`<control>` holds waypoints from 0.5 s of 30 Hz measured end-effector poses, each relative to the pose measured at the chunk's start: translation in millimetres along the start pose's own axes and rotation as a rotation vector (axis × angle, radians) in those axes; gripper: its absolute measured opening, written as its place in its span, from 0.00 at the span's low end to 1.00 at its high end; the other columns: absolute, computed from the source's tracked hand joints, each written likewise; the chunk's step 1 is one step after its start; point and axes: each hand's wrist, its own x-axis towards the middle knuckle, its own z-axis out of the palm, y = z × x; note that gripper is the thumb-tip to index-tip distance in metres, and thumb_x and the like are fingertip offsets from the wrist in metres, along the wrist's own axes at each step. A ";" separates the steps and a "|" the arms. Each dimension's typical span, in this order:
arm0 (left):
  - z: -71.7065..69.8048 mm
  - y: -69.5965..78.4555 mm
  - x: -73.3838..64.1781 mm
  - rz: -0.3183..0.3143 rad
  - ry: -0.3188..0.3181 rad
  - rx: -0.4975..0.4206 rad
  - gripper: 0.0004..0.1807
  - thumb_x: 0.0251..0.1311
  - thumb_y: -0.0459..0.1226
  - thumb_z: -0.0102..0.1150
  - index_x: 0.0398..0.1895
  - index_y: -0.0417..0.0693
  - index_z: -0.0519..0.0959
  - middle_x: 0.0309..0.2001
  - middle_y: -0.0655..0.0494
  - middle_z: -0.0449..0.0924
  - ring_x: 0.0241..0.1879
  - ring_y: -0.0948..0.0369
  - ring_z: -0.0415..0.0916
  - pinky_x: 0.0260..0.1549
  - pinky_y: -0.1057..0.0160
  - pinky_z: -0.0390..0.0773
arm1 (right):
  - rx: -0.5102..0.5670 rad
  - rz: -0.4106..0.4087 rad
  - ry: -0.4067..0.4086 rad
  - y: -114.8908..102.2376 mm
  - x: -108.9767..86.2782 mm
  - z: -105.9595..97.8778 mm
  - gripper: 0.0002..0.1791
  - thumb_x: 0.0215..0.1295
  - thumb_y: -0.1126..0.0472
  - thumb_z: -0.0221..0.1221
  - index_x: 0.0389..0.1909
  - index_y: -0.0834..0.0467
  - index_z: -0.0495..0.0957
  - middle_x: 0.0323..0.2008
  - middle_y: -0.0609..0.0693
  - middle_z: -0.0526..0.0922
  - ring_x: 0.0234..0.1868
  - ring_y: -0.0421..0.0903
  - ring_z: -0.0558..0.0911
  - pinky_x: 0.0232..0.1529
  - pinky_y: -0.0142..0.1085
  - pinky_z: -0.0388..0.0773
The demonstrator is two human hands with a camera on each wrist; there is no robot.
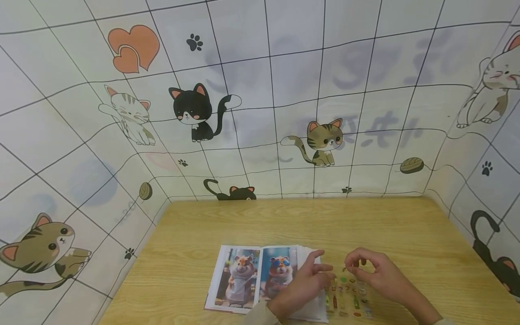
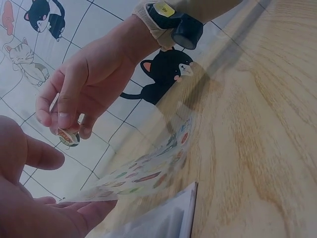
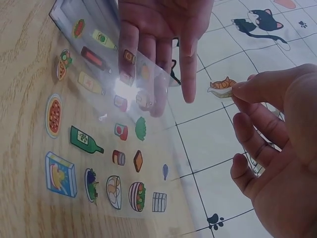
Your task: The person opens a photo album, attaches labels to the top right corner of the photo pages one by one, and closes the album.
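Note:
My right hand (image 1: 382,273) pinches a small food-picture sticker (image 3: 222,90) between thumb and index finger, above the far edge of a clear sticker sheet (image 1: 348,295). The sticker, orange and white in the right wrist view, is off the sheet. With straight fingers beneath the sheet's raised edge, my left hand (image 1: 304,282) supports it; its thumb (image 2: 44,152) stands apart from the sheet. The sheet carries several printed foods, among them a green bottle (image 3: 85,140), a pizza (image 3: 53,115) and a cereal box (image 3: 60,173).
An open book (image 1: 239,280) with hamster pictures lies left of the sheet, partly under my left hand and forearm. Beneath everything is a wood-grain table (image 1: 195,230). A cat-patterned curtain (image 1: 252,113) encloses its back and sides.

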 end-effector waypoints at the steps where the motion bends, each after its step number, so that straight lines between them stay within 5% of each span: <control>1: 0.5 -0.3 0.6 -0.009 0.001 0.009 0.33 0.64 0.38 0.58 0.72 0.54 0.60 0.57 0.52 0.78 0.49 0.58 0.79 0.52 0.51 0.78 | 0.004 0.004 0.001 0.1 -0.2 0.0 0.11 0.61 0.72 0.64 0.36 0.51 0.80 0.34 0.42 0.83 0.36 0.37 0.76 0.35 0.33 0.71; 10: 7.3 -3.1 4.6 -0.001 0.022 0.022 0.36 0.65 0.36 0.56 0.75 0.53 0.55 0.64 0.43 0.71 0.56 0.52 0.77 0.56 0.46 0.75 | 0.036 -0.043 0.003 -0.5 -1.2 -1.0 0.13 0.61 0.74 0.63 0.37 0.51 0.80 0.34 0.45 0.84 0.35 0.38 0.75 0.34 0.33 0.71; 15: 9.5 -3.1 4.2 0.015 -0.011 -0.016 0.46 0.58 0.29 0.54 0.79 0.50 0.46 0.71 0.34 0.60 0.69 0.41 0.64 0.64 0.41 0.66 | 0.025 -0.052 0.010 3.1 -1.7 -0.6 0.12 0.61 0.73 0.63 0.37 0.51 0.80 0.33 0.45 0.83 0.34 0.38 0.76 0.34 0.32 0.71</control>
